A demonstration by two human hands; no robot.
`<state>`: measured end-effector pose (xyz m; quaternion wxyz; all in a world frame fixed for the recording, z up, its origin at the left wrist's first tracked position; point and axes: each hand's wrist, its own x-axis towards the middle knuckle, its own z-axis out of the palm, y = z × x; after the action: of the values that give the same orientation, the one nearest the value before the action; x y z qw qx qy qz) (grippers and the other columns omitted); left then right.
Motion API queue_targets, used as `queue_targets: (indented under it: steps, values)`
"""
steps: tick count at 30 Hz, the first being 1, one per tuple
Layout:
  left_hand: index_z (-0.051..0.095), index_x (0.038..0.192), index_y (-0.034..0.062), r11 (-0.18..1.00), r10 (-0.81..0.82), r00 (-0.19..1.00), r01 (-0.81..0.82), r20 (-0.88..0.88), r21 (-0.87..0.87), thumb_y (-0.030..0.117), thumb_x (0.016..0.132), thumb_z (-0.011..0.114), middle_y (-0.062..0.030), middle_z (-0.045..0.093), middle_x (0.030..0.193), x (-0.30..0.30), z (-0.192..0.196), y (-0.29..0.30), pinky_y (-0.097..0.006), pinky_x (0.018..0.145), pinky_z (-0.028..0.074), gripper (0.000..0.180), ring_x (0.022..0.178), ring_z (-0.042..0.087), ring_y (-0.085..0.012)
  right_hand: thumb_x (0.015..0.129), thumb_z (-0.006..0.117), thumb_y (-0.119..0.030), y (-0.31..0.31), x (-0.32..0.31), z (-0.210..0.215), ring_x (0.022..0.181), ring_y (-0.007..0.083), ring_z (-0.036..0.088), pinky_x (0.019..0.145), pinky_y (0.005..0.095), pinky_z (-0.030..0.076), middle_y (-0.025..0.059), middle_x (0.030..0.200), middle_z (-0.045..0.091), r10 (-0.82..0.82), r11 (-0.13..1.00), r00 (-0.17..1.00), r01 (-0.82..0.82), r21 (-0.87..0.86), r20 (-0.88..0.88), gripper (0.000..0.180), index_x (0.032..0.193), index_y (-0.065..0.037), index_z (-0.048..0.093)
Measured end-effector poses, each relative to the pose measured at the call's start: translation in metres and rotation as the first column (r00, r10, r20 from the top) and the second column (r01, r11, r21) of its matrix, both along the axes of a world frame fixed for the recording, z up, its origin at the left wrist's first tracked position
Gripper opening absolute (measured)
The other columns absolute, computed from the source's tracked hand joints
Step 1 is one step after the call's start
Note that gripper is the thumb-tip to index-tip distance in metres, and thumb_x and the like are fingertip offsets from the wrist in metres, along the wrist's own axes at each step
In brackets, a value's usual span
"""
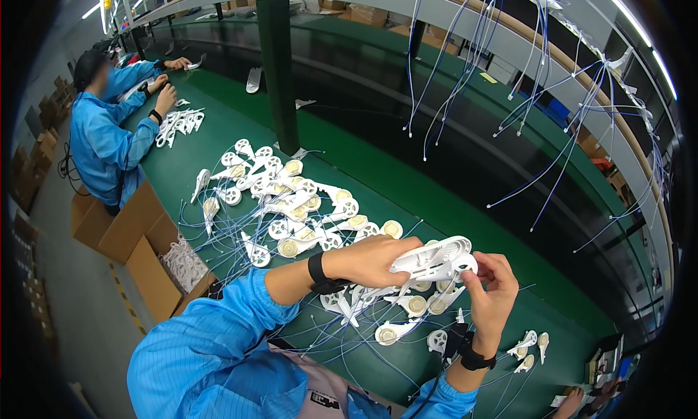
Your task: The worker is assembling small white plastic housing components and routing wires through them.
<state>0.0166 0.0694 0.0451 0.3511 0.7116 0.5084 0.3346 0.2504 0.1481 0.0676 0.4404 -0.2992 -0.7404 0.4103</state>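
Note:
A long white plastic housing with a rounded, hollow end is held up over the green worktable. My left hand is closed on its narrower end, thumb below and fingers on top. At the other end my right hand pinches a small white ring-shaped part against the housing, thumb in front; whether it is seated there I cannot tell. Beneath and left of my hands spreads a pile of white plastic pieces with spoked round ends, some bearing cream discs, tangled with thin blue and white wires.
Several more white pieces lie beyond my right wrist. A green post rises behind the pile. Wire bundles hang from the overhead rail. An open cardboard box stands at left. Farther left, a co-worker in blue handles parts.

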Motion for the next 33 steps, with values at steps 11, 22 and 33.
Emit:
queue_targets:
  steps: [11, 22, 33]
  values:
    - [0.052, 0.116, 0.0062, 0.996, 0.039, 0.984, -0.024, -0.172, 0.088, 0.025, 0.082, 0.063, -0.0189, 0.065, 0.077, 0.005, 0.001, -0.003, -0.045, 0.062, 0.049, 0.041, 0.072, 0.065, -0.037, 0.072, 0.075, 0.004, 0.0, -0.006, -0.002, 0.08, 0.0145, 0.063, 0.069, 0.0232, 0.052, 0.0085, 0.093, 0.061, 0.01, 0.999, 1.0, -0.011, 0.048, 0.013, 0.029, 0.1, 0.004, 0.066]
    - [0.054, 0.114, 0.0074, 0.973, 0.106, 0.967, -0.053, -0.231, 0.223, 0.032, 0.085, 0.063, -0.0164, 0.064, 0.071, 0.004, -0.001, -0.005, -0.044, 0.055, 0.046, 0.039, 0.063, 0.063, -0.0357, 0.071, 0.076, 0.004, 0.001, -0.008, -0.005, 0.078, 0.014, 0.062, 0.066, 0.0231, 0.052, 0.0087, 0.093, 0.06, 0.035, 0.997, 0.999, -0.036, 0.069, 0.024, 0.027, 0.096, 0.004, 0.065]
    - [0.058, 0.113, 0.012, 0.921, 0.243, 0.917, -0.117, -0.315, 0.37, 0.03, 0.086, 0.064, -0.0105, 0.066, 0.071, 0.007, 0.007, -0.011, -0.041, 0.05, 0.044, 0.033, 0.058, 0.063, -0.0308, 0.071, 0.075, 0.004, 0.001, -0.006, -0.005, 0.079, 0.0162, 0.061, 0.065, 0.0248, 0.052, 0.0108, 0.094, 0.06, 0.016, 0.988, 1.0, -0.02, 0.15, 0.024, 0.027, 0.094, 0.003, 0.062]
